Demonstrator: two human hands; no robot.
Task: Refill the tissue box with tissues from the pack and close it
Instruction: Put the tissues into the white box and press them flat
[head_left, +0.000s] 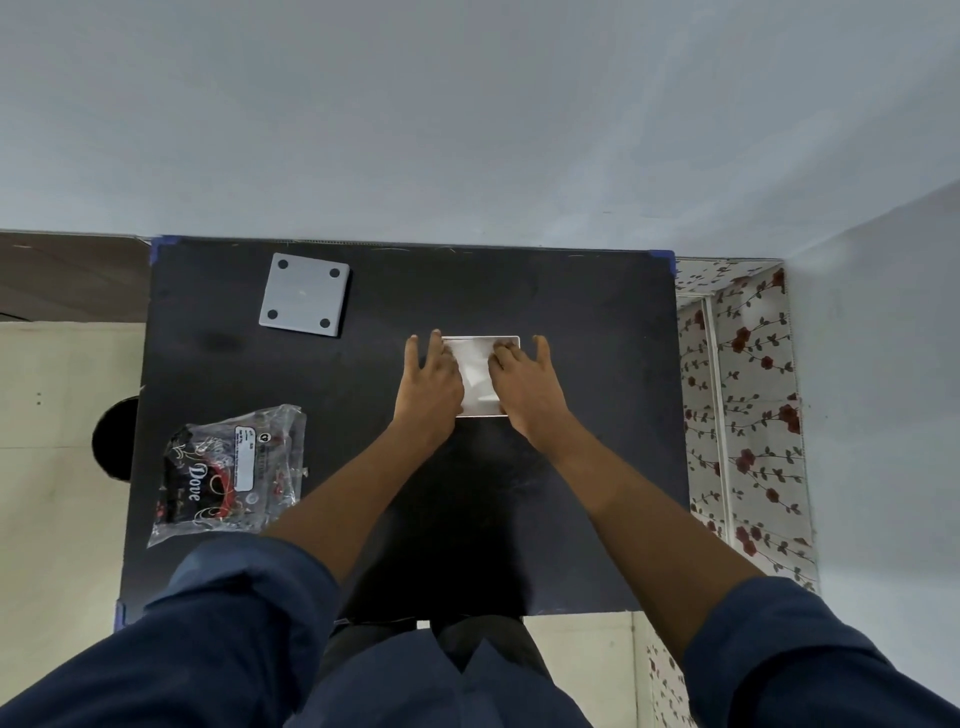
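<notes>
Box (480, 375), white, open-topped, mid-table (571, 322), tissues (475, 371) showing inside; it lies between and under both hands. Left hand (431, 384) and right hand (524, 387) lie flat, fingers spread, pressing the tissues from either side, gripping nothing. Grey lid (304, 294) well apart at far left; emptied pack (234, 473) near left, crumpled.

One camera sits on the person's head and looks almost straight down, from high up, at the black table (571, 312). The wall is at 12 o'clock, the person's body at 6 o'clock.
</notes>
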